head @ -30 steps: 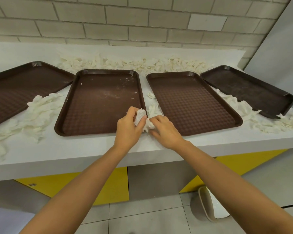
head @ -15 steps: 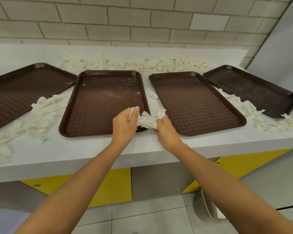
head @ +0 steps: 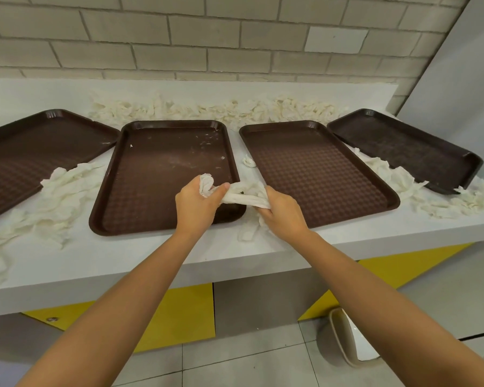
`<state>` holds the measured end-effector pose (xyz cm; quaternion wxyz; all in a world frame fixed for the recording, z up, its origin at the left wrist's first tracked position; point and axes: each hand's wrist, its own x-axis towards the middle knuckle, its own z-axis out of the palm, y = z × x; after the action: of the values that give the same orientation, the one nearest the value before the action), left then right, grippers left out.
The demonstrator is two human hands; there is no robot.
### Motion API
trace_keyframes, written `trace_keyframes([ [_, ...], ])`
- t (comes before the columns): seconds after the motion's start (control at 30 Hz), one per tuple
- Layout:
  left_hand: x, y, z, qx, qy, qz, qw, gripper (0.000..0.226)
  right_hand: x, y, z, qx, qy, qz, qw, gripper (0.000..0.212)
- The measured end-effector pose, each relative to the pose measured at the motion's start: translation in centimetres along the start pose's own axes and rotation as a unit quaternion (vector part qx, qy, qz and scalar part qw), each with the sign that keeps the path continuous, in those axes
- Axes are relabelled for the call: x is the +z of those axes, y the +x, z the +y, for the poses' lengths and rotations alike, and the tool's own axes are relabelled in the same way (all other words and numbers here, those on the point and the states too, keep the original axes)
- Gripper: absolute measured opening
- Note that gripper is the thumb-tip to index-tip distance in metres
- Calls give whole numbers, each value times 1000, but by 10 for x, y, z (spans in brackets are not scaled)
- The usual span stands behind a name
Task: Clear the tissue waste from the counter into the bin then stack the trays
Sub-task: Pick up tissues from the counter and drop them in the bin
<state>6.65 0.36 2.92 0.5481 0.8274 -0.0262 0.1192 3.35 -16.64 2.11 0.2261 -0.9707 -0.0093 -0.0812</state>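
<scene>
Both hands are curled round one tissue wad (head: 243, 195), left hand (head: 196, 205) and right hand (head: 282, 213) at opposite ends, over the smeared tray's (head: 157, 185) near right corner. It has just been lifted off the tabletop (head: 151, 252), so binning is judged next; tissue heaps (head: 207, 110) remain behind that tray.

We see four brown trays (head: 162, 174) in a row on the white worktop (head: 140, 263), torn tissue (head: 215, 110) strewn behind and between; the rightmost tray (head: 403, 146) seems propped on some
</scene>
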Motion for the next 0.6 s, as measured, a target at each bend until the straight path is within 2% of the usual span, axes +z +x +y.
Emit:
trace_keyframes([
  [0.17, 6, 4, 9, 6, 2, 7, 1000, 42, -9, 1, 1, 21, 134, 37, 990, 33],
  [0.23, 11, 5, 12, 6, 1, 3, 1000, 44, -11, 0, 1, 24, 147, 55, 987, 33],
  [0.33, 18, 5, 17, 22, 0, -7, 1000, 32, -13, 1, 3, 32, 136, 75, 987, 32],
  [0.47, 26, 7, 21, 26, -16, -26, 999, 27, -17, -1, 7, 45, 127, 91, 987, 26],
  [0.6, 33, 6, 25, 38, -28, -47, 998, 28, -21, -10, 10, 54, 215, 121, 968, 34],
])
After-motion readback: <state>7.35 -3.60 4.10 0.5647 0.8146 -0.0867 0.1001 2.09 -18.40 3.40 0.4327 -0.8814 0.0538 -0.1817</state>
